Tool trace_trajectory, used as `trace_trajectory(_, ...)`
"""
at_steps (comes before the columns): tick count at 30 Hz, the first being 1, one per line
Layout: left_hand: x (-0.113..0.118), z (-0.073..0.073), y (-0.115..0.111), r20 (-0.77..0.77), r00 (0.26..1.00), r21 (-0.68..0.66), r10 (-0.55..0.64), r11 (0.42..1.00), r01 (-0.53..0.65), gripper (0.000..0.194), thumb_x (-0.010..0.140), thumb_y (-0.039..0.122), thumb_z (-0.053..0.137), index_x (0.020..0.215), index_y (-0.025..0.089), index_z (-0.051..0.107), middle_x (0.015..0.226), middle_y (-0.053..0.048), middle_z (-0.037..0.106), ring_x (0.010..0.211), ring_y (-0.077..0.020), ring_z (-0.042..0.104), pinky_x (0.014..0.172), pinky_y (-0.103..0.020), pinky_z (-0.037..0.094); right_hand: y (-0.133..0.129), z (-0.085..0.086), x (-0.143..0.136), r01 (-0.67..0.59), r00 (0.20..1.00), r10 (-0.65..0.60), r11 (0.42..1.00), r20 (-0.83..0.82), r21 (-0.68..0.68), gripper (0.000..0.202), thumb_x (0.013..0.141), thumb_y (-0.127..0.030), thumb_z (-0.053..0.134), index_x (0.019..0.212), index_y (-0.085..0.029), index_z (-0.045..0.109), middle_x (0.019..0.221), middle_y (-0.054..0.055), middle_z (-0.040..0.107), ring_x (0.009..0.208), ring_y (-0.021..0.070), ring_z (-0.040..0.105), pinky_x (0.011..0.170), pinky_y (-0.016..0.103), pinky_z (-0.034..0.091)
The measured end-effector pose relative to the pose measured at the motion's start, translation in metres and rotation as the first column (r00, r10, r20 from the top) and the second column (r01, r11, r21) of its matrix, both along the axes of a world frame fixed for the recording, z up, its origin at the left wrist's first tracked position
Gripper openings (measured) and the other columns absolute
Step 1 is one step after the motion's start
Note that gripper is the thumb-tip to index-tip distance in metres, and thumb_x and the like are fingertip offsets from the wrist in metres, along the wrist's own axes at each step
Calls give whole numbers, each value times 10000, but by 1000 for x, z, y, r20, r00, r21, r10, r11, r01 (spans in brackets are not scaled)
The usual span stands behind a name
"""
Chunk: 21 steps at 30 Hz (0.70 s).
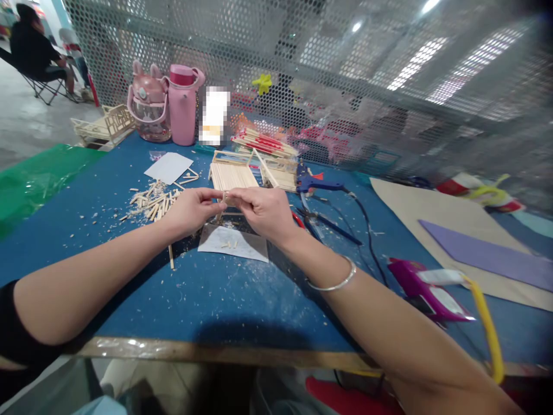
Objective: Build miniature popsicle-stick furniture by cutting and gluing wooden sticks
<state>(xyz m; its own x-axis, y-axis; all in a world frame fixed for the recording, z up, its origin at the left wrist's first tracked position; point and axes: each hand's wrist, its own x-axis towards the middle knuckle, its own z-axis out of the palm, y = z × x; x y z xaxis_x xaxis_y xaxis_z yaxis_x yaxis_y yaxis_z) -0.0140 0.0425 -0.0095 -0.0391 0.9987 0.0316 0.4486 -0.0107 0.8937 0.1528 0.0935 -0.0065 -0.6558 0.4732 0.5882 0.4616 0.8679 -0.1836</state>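
My left hand [193,208] and my right hand [264,211] meet above the blue table [207,294], fingertips pinching a small wooden stick piece [225,197] between them. Below the hands lies a grey paper sheet [235,243] with a few stick bits on it. Just behind the hands stands a part-built stick structure [253,171] with flat stick panels. A pile of cut wooden stick pieces [152,203] lies left of my left hand. A silver bangle [334,282] circles my right wrist.
A blue glue gun [317,184] with a black cord, and pliers [322,222] lie right of the hands. Pink bottles [166,104] stand at the back. A purple tool [425,291], cardboard and a purple sheet [484,253] lie right. A person sits far left.
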Motion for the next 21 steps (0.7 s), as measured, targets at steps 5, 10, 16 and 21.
trace_trajectory(5,-2,-5,2,32,999,58,-26,998,24,362,747,339,579,1038,157,693,688,-14,643,543,-108,435,531,-250,342,0,2,-3,-18,1000,18,1000,12,-15,226,883,-220,493,916,-214,717,903,17,735,827,156,685,694,252,490)
trace_trajectory(10,-2,-4,3,-12,1000,125,2,992,-1,302,768,340,556,965,183,721,727,-16,691,597,-123,504,595,-257,391,-2,-1,-4,4,1000,-4,1000,-28,-31,217,870,-210,496,891,-236,711,867,-1,733,787,140,675,679,249,482)
trace_trajectory(16,2,-9,4,47,998,133,36,990,-42,323,756,388,586,966,186,725,850,-41,733,671,-143,568,669,-282,431,-17,-9,4,110,955,-119,993,-272,-49,207,838,-286,533,923,-169,680,660,-5,690,490,90,567,521,225,441)
trace_trajectory(21,4,-8,2,74,996,109,51,992,-59,306,750,361,590,968,195,725,895,-42,738,692,-149,584,683,-293,446,-19,-16,6,95,968,-97,995,-231,-23,274,864,-217,467,1025,-210,688,939,20,735,759,135,685,669,254,516)
